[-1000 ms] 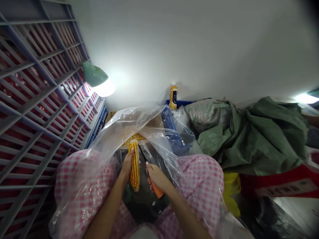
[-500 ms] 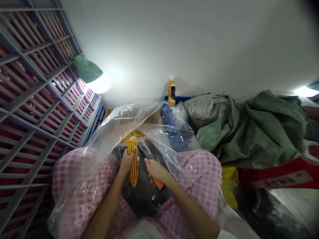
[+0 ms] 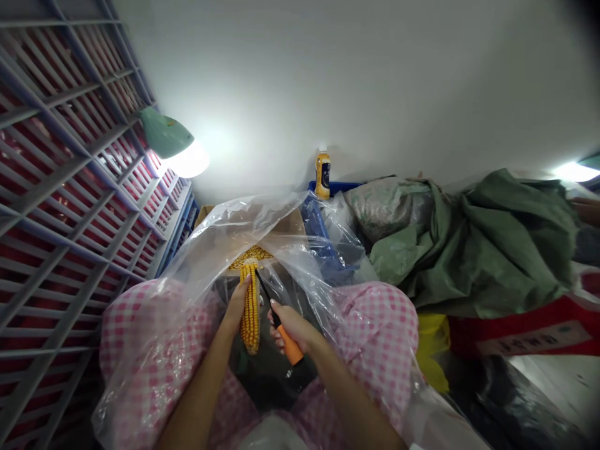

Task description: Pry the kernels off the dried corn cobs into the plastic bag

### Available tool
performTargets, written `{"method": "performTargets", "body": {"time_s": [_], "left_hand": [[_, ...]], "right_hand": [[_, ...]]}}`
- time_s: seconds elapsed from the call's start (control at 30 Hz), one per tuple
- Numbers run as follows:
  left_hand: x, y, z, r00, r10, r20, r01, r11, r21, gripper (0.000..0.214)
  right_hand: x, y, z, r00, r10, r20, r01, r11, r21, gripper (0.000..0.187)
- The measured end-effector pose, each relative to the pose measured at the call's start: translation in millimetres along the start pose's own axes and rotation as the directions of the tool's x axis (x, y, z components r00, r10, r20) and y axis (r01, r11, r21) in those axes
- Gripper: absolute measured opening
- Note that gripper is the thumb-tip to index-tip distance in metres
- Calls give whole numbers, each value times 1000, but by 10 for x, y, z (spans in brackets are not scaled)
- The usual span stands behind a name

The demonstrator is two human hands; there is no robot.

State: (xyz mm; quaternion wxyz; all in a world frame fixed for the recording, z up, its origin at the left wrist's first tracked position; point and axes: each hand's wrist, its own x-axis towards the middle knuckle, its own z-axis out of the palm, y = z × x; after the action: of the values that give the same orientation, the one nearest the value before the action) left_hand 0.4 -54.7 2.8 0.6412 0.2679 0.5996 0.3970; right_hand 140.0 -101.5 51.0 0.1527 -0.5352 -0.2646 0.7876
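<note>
My left hand (image 3: 237, 307) is closed around the upper left side of a yellow corn cob (image 3: 252, 312), which slants toward me with its tapered end down. My right hand (image 3: 293, 328) grips a screwdriver (image 3: 291, 347) with an orange and black handle and a thin dark shaft. The shaft's tip is at the cob's right side near its top; I cannot tell whether it touches. Behind the cob's upper end lie loose corn kernels (image 3: 257, 252), partly hidden by the cob. Clear plastic sheeting (image 3: 206, 244) spreads around both hands and over my knees.
A cardboard box (image 3: 293, 224) stands ahead under the plastic. To the left rise plastic crates (image 3: 70, 156) with a lit green lamp (image 3: 166, 134). A yellow bottle (image 3: 323, 175) stands by a blue bin (image 3: 323, 231). Green cloth (image 3: 506, 250) and a yellow item (image 3: 432, 350) lie to the right.
My right hand has turned and shifted slightly left, showing more of the orange handle. The screwdriver's tip has moved up and left along the cob's top. My left hand still holds the cob.
</note>
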Motion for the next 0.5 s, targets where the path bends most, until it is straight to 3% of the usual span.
{"method": "performTargets", "body": {"time_s": [0.07, 0.13, 0.23, 0.37, 0.5], "left_hand": [[-23, 13, 0, 997, -61, 52, 63, 997, -44, 44], [-44, 29, -3, 992, -107, 71, 112, 992, -57, 43], [-53, 43, -7, 986, -141, 90, 146, 988, -49, 44], [1, 13, -9, 991, -96, 98, 97, 995, -4, 43], [99, -54, -36, 994, 52, 92, -53, 998, 14, 43]], "right_hand": [[18, 49, 19, 980, -81, -183, 41, 977, -210, 36], [19, 81, 43, 953, -146, -266, 55, 945, -322, 33], [-20, 65, 57, 963, -117, -243, 50, 963, -266, 34], [-59, -5, 56, 991, -30, -130, 10, 988, -157, 39], [-3, 21, 116, 946, -140, -292, 14, 919, -394, 36]]}}
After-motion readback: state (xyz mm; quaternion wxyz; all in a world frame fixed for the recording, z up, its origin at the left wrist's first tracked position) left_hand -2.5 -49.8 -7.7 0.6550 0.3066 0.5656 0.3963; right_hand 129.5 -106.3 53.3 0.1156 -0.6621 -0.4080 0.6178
